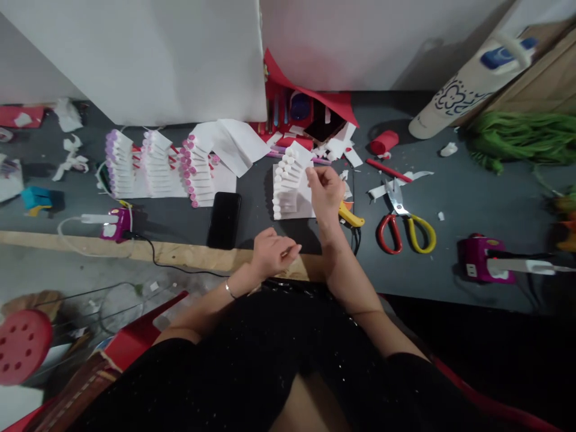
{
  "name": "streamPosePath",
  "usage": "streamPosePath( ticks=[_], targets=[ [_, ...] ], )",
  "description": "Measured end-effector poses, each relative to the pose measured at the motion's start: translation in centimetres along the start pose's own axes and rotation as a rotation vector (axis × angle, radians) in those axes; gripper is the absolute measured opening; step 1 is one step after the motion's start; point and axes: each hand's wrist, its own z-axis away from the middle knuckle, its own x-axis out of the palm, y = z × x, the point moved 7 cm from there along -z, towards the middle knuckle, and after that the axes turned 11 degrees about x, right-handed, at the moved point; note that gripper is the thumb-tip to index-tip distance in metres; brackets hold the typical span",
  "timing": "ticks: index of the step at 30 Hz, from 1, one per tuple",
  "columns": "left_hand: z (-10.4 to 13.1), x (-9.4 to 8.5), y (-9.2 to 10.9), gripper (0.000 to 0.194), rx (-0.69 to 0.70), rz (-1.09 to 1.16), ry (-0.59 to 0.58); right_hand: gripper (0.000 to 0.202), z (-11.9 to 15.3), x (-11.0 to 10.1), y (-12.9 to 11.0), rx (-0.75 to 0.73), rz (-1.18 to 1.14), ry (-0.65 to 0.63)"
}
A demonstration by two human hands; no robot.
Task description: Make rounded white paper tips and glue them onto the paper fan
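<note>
A person bends to close handwork at a dark tabletop (256, 210), right hand (327, 187) over a white sheet (306, 207) that bears a row of white sticks (293, 175), their round heads lined up along its left edge. The right fingertips are drawn close together at the sheet's upper right; whether that grip is clamped on a stick, we cannot tell. The left hand (273, 251) is curled at the front edge, apart from the sheet, with thumb near forefinger, and we cannot tell whether anything sits inside its grip either.

We take the step in hand to be placing or straightening a single stick in the white row. By our reading, the next move calls for a light pinch and a straight lay, since the sticks lie close and a careless knuckle could push several askew; the left hand is near enough to steady the sheet.

To the left, beyond a phone (224, 220), lie pink sticks (203, 180), pale pink sticks (156, 165) and purple sticks (122, 168) (a tidy parade amid the scraps). Scissors (398, 206) rest with blades parted at right.
</note>
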Motion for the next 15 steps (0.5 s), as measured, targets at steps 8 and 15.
streamPosePath(
  ticks=[8, 15],
  targets=[
    [0.4, -4.1, 3.0, 0.038, 0.208, 0.073, 0.2, 0.064, 13.1, 3.0, -2.7, 0.122, 0.017, -0.963],
    [5.2, -9.2, -1.0, 0.026, -0.141, -0.224, 0.356, 0.06, 10.0, -11.9, -3.3, -0.031, -0.004, 0.08]
  ],
)
